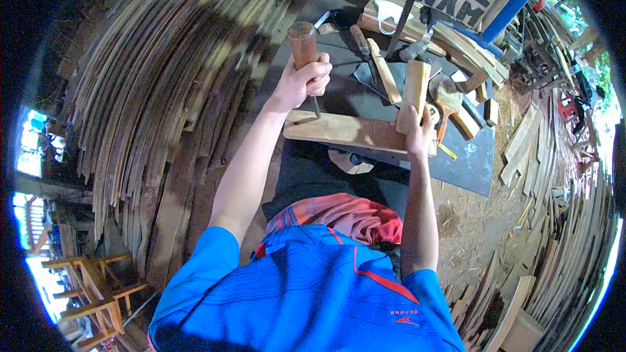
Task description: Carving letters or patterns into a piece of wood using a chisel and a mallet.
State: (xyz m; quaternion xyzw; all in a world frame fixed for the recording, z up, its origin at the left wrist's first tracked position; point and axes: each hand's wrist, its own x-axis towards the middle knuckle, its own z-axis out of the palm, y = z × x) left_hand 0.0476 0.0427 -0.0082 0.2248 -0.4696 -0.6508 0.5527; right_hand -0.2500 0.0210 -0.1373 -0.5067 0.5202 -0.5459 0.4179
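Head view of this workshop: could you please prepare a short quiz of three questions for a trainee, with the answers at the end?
1. Which hand grips the brown-handled tool?
2. True or false: the brush lies to the right of the light wooden piece held in the right hand.
3. The lower end of the brown-handled tool is nearest to which part of the long board?
A) its left end
B) its middle
C) its right end

Key:
1. The left hand.
2. True.
3. A
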